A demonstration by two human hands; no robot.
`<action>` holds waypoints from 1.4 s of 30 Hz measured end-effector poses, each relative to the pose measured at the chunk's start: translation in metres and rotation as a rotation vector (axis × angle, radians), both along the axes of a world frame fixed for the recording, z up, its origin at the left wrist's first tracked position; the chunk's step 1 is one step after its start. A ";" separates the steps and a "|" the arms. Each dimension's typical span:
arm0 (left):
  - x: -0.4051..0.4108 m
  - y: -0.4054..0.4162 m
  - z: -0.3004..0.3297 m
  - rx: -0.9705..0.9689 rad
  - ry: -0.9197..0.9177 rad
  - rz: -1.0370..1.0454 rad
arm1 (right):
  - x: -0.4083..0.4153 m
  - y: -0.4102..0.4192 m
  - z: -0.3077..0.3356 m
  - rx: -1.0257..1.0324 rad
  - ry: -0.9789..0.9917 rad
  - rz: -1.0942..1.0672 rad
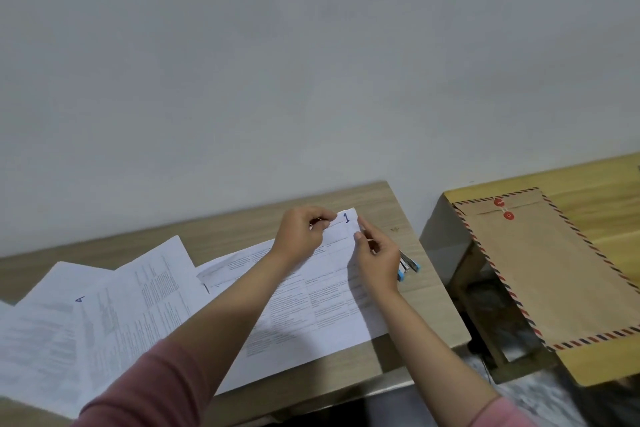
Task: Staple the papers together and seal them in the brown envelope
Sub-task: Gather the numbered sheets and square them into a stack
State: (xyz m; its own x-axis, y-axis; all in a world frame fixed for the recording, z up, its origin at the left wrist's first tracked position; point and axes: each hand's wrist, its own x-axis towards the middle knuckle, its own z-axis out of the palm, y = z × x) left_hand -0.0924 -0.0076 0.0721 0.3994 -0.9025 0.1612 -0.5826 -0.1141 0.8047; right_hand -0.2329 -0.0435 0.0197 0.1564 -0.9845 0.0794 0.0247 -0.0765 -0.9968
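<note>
1. Left hand [304,230]: fingers curled, thumb and fingertips pinched on the far top edge of the sheet marked "1" [332,288], near its corner.
2. Right hand [375,253]: partly closed, thumb and forefinger touching the same sheet's right edge just below the corner; the other fingers are loosely bent. Whether it actually grips the edge or only rests on it, cannot tell.
3. Marked sheet lies mostly flat on the grey-wood table [415,295], far corner between the two hands, handwritten "1" visible there.
4. Stapler [408,265], blue-tipped, lies on the table just beside the right hand, partly hidden behind it, not held.
5. Other printed sheets [114,302] are fanned out loose on the left of the table, overlapping, one marked with a blue digit.
6. Brown envelope [540,267], striped border and red string buttons, lies flat on a separate yellow-wood table [588,184] to the right, well apart from both hands.
</note>
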 end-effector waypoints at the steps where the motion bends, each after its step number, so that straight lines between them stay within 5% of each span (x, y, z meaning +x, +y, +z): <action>1: -0.001 0.001 0.003 -0.009 0.010 0.005 | 0.001 0.000 0.005 -0.019 0.004 0.003; 9: -0.002 0.021 0.045 -0.197 -0.066 -0.041 | 0.005 0.002 0.048 -0.103 0.018 0.027; 24: 0.075 0.137 0.195 -0.669 -0.418 0.209 | 0.086 0.069 0.247 -0.806 0.068 0.125; 32: 0.174 0.258 0.180 -0.515 -0.308 0.348 | 0.202 0.169 0.234 -0.653 0.068 0.387; 42: 0.261 0.363 0.040 -0.136 -0.066 0.537 | 0.316 0.246 0.106 -0.371 0.387 0.733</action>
